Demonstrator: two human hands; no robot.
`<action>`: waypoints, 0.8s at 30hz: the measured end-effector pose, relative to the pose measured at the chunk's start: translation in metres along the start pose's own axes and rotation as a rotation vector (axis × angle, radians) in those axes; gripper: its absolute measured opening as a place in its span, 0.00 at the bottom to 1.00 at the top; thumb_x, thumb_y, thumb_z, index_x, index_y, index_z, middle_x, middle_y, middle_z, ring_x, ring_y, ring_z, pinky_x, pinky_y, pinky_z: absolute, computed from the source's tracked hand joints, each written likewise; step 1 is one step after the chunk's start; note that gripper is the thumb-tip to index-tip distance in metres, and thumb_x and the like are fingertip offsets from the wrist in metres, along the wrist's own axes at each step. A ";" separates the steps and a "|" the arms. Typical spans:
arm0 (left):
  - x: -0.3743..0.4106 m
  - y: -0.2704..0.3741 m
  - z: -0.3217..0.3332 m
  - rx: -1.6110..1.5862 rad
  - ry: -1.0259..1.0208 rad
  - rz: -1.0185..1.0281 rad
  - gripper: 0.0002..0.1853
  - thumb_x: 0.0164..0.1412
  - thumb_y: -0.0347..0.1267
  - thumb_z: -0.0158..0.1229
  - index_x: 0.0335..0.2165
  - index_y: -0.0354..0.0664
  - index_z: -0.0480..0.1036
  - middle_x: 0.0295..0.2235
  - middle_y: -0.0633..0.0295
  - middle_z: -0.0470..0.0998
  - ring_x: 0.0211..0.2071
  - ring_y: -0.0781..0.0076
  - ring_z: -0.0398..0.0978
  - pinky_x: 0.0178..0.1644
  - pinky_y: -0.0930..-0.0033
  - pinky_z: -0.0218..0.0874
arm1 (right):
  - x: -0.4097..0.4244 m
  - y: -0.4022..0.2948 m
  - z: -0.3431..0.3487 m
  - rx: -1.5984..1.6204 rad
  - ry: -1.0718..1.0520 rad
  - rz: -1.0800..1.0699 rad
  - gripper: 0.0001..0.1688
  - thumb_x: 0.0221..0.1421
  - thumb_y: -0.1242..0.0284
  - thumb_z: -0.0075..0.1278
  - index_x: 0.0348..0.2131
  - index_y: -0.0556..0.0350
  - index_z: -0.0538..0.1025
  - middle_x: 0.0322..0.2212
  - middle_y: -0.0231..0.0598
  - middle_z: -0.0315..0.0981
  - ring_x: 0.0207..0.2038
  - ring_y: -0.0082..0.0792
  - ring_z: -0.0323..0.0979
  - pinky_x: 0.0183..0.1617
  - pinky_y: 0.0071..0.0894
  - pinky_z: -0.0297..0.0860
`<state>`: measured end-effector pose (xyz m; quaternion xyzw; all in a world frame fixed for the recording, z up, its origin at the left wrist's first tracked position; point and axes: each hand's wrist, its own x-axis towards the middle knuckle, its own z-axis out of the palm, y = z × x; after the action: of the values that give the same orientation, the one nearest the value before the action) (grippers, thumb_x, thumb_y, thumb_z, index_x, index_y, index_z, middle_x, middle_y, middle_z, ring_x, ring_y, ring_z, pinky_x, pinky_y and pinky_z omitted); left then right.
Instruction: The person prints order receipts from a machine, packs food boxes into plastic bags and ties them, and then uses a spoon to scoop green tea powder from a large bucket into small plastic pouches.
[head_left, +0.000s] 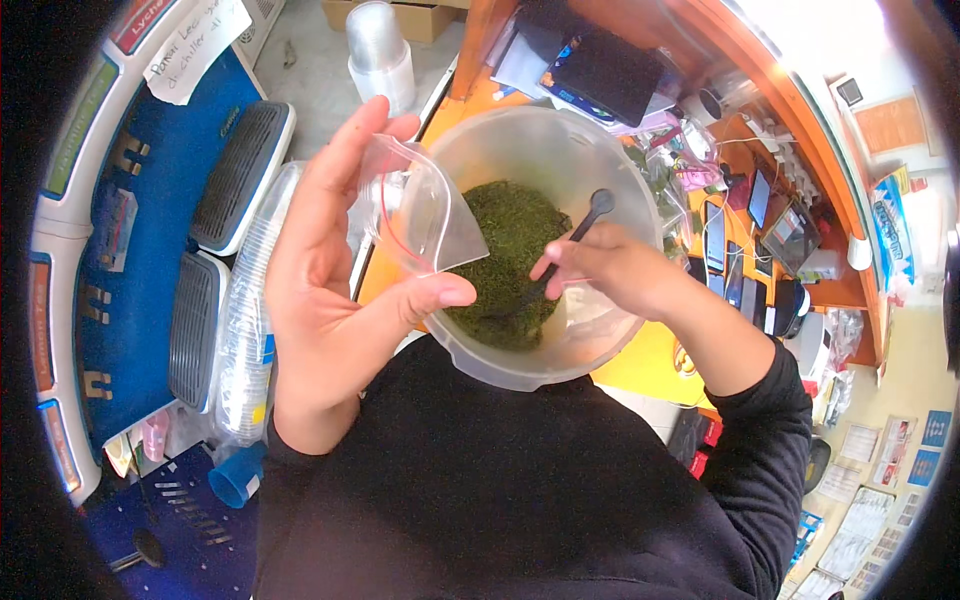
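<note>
A translucent plastic tub (517, 131) stands before me with a heap of dried green leaf flakes (510, 217) inside. My left hand (337, 262) holds a small clear zip bag (427, 210) between thumb and fingers at the tub's left side; the bag's mouth is spread and a red line runs along its zip. My right hand (600, 266) grips a black plastic spoon (585, 217) over the tub, one end pointing up and right. The spoon's lower end is down at the flakes and hard to make out. Some clear plastic (592, 311) shows at the tub's lower right.
Stacked clear cups (375, 45) stand beyond my left hand, and sleeved plastic lids or cups (251, 322) lie left, beside drip trays (244, 176). Right of the tub, the orange desk holds phones (715, 236), cables and plastic packets (694, 161). A black tablet-like device (607, 75) lies behind it.
</note>
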<state>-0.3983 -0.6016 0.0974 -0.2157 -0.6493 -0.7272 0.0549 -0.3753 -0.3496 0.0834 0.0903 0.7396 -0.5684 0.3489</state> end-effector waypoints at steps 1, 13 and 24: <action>0.000 -0.001 0.001 0.010 -0.019 -0.001 0.54 0.35 0.37 0.74 0.57 0.27 0.55 0.56 0.45 0.63 0.57 0.60 0.62 0.61 0.62 0.49 | 0.000 0.003 -0.001 0.003 0.003 -0.004 0.21 0.61 0.62 0.46 0.33 0.63 0.78 0.29 0.33 0.78 0.36 0.21 0.70 0.47 0.24 0.63; 0.002 -0.001 0.011 0.002 -0.105 0.045 0.49 0.34 0.29 0.74 0.55 0.31 0.60 0.52 0.50 0.66 0.55 0.62 0.64 0.60 0.64 0.50 | 0.028 0.014 0.035 -0.831 -0.044 -0.079 0.21 0.57 0.62 0.43 0.30 0.61 0.78 0.26 0.56 0.75 0.32 0.55 0.74 0.41 0.50 0.69; 0.003 -0.008 0.005 0.078 -0.081 0.033 0.46 0.34 0.29 0.74 0.54 0.31 0.62 0.50 0.51 0.69 0.53 0.62 0.65 0.59 0.64 0.52 | 0.008 0.006 -0.002 0.093 -0.010 -0.115 0.20 0.62 0.61 0.41 0.40 0.56 0.77 0.29 0.34 0.77 0.32 0.17 0.67 0.36 0.17 0.63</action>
<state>-0.4024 -0.5947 0.0909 -0.2532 -0.6754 -0.6909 0.0490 -0.3787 -0.3473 0.0741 0.0609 0.7146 -0.6219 0.3146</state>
